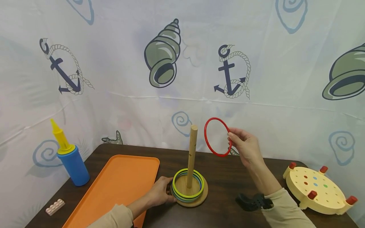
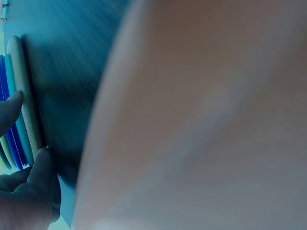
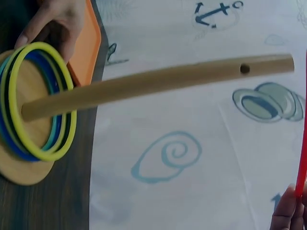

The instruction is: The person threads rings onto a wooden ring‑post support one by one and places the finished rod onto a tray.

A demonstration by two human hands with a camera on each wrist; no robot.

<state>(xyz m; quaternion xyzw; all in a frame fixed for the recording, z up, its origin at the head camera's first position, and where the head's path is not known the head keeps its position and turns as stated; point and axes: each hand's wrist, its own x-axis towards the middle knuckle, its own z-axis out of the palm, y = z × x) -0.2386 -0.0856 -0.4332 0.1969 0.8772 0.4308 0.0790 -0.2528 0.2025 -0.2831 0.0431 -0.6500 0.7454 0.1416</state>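
Note:
A wooden ring stand has a round base (image 1: 180, 184) and an upright post (image 1: 192, 152). Several thin coloured rings lie stacked around the foot of the post, a yellow ring (image 3: 41, 45) topmost, with blue, teal and dark ones beneath. My left hand (image 1: 161, 191) grips the left edge of the stand, thumb and fingers at the rim of the base and the lower rings. Higher up, to the right of the post, my right hand (image 1: 246, 145) pinches a red ring (image 1: 205, 134) by its right side. The ring is held upright in the air, apart from the post top.
An orange tray (image 1: 125, 177) lies left of the stand. Beyond it stand a blue and yellow hand pump (image 1: 75, 169) and a pink toy brick (image 1: 55, 207). At the right sits a cream round pegboard (image 1: 313, 186) with red-tipped legs. A patterned cloth hangs behind the table.

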